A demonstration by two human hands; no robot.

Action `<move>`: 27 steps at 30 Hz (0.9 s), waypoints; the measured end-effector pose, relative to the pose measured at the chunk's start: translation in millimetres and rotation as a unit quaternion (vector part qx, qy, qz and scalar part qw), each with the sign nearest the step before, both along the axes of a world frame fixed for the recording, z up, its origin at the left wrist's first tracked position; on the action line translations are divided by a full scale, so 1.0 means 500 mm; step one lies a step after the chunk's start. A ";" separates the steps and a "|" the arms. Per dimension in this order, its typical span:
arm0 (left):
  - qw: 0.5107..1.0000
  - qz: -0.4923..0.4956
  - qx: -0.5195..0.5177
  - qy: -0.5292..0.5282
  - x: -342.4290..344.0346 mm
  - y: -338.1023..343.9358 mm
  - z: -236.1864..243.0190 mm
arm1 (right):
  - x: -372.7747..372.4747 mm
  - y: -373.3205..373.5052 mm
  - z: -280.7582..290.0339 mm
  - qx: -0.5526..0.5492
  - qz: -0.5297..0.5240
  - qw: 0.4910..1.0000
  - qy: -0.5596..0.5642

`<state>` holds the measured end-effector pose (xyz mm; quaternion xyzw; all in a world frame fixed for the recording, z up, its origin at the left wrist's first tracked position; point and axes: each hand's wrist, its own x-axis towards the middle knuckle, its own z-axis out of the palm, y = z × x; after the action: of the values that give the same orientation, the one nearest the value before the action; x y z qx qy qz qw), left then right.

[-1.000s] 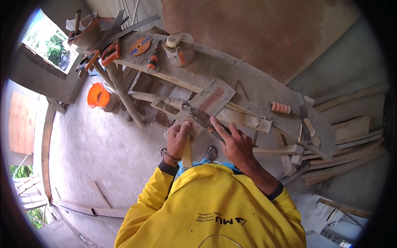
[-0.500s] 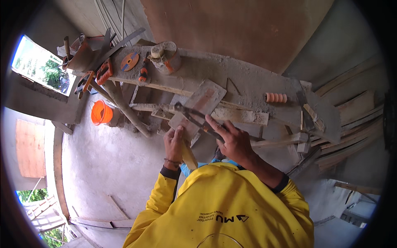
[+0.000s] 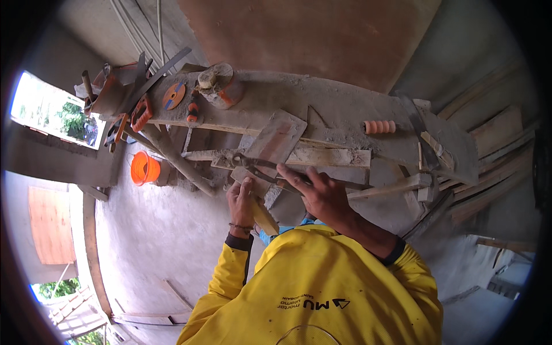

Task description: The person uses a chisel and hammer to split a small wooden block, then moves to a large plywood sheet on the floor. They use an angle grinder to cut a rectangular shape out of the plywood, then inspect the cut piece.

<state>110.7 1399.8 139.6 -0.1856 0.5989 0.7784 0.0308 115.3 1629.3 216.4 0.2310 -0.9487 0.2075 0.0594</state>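
Note:
My left hand (image 3: 241, 204) is closed around a pale wooden piece (image 3: 264, 219), its thumb up by the lower end of a flat grey board (image 3: 280, 138) with a reddish middle strip. That board slants up against the bench edge; whether it joins the wooden piece I cannot tell. In my right hand (image 3: 322, 195) is a pair of dark pincers (image 3: 261, 167), gripped by the handles with the index finger stretched along them. The pincer head lies over the board's left edge, just above my left thumb. What the jaws touch is too small to make out.
A dusty wooden bench (image 3: 339, 103) spans the far side. On it stand a crusted bucket (image 3: 221, 86), a cutting disc (image 3: 174, 96), a screwdriver (image 3: 194, 109) and an orange ribbed grip (image 3: 379, 126). Handsaws (image 3: 141, 112) hang at the left, above an orange bucket (image 3: 145, 168).
The pincer head has come down and left, closer to my left thumb. My right hand has lowered slightly with it. My left hand keeps its hold, and the whole view has shifted a little.

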 end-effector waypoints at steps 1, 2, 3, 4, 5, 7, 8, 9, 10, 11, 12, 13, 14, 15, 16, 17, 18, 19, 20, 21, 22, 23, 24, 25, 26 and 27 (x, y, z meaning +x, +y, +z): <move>1.000 0.002 0.002 -0.004 0.001 0.005 0.004 | 0.004 0.000 -0.008 0.019 0.000 1.000 -0.017; 1.000 0.004 0.004 -0.009 0.003 0.009 0.007 | 0.007 -0.002 -0.018 0.037 0.000 0.999 -0.035; 1.000 0.014 0.000 0.003 0.003 0.010 0.007 | -0.001 -0.002 -0.022 0.054 0.002 0.997 -0.049; 0.999 0.028 -0.005 0.014 0.011 0.005 0.005 | -0.009 0.001 -0.024 -0.016 0.001 0.998 -0.055; 0.999 0.042 -0.010 0.024 0.007 0.001 0.004 | -0.016 0.008 -0.026 -0.086 0.001 0.994 -0.060; 0.999 0.021 -0.013 0.043 -0.011 -0.012 0.012 | -0.012 0.020 -0.037 -0.205 -0.005 0.978 -0.049; 0.999 0.017 -0.020 0.048 -0.012 -0.017 0.015 | -0.009 0.023 -0.049 -0.255 -0.012 0.967 -0.028; 0.998 0.013 -0.031 0.052 -0.011 -0.023 0.019 | -0.006 0.026 -0.056 -0.306 -0.018 0.952 -0.009; 0.998 0.014 -0.032 0.045 -0.009 -0.031 0.021 | -0.006 0.031 -0.038 -0.299 -0.038 0.951 -0.063; 0.999 0.014 -0.034 0.038 -0.008 -0.039 0.023 | -0.005 0.041 -0.011 -0.292 -0.057 0.948 -0.118; 0.999 0.013 -0.034 0.033 -0.008 -0.043 0.027 | -0.007 0.048 0.018 -0.282 -0.077 0.941 -0.170; 0.999 0.015 -0.031 0.029 -0.007 -0.046 0.023 | -0.009 0.050 0.034 -0.300 -0.079 0.931 -0.195; 0.999 0.018 -0.029 0.025 -0.007 -0.049 0.016 | -0.011 0.051 0.048 -0.317 -0.080 0.919 -0.219; 0.999 0.020 -0.026 0.022 -0.005 -0.050 0.012 | -0.013 0.053 0.056 -0.334 -0.082 0.908 -0.242; 0.999 0.016 -0.022 0.025 -0.004 -0.051 0.012 | -0.018 0.056 0.041 -0.305 -0.066 0.924 -0.222; 0.999 0.012 -0.019 0.029 -0.002 -0.052 0.011 | -0.025 0.060 0.012 -0.277 -0.050 0.938 -0.201; 0.999 0.010 -0.014 0.032 -0.001 -0.050 0.012 | -0.030 0.062 0.004 -0.245 -0.033 0.952 -0.180; 0.999 0.008 -0.017 0.034 0.004 -0.047 0.014 | -0.029 0.064 0.002 -0.250 -0.036 0.949 -0.186; 0.999 0.007 -0.020 0.035 0.010 -0.042 0.018 | -0.028 0.065 0.004 -0.255 -0.039 0.947 -0.192; 0.999 0.010 -0.022 0.039 0.007 -0.038 0.021 | -0.036 0.065 0.010 -0.259 -0.037 0.945 -0.197; 0.999 0.018 -0.023 0.033 0.011 -0.040 0.018 | -0.036 0.060 0.035 -0.254 -0.052 0.939 -0.227; 0.999 0.027 -0.024 0.026 0.015 -0.042 0.014 | -0.035 0.056 0.072 -0.249 -0.068 0.931 -0.257; 0.999 0.030 -0.024 0.021 0.015 -0.041 0.014 | -0.034 0.055 0.095 -0.243 -0.087 0.923 -0.284; 0.999 0.032 -0.028 0.020 0.016 -0.040 0.011 | -0.037 0.058 0.076 -0.238 -0.066 0.937 -0.247; 0.999 0.033 -0.031 0.018 0.016 -0.040 0.005 | -0.043 0.066 0.036 -0.232 -0.044 0.949 -0.210; 0.999 0.031 -0.034 0.017 0.014 -0.040 -0.001 | -0.043 0.073 0.007 -0.227 -0.026 0.958 -0.171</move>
<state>117.7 1380.0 139.0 -0.1914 0.6196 0.7611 -0.0099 93.8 1665.7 219.9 0.1481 -0.8781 0.4524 -0.0473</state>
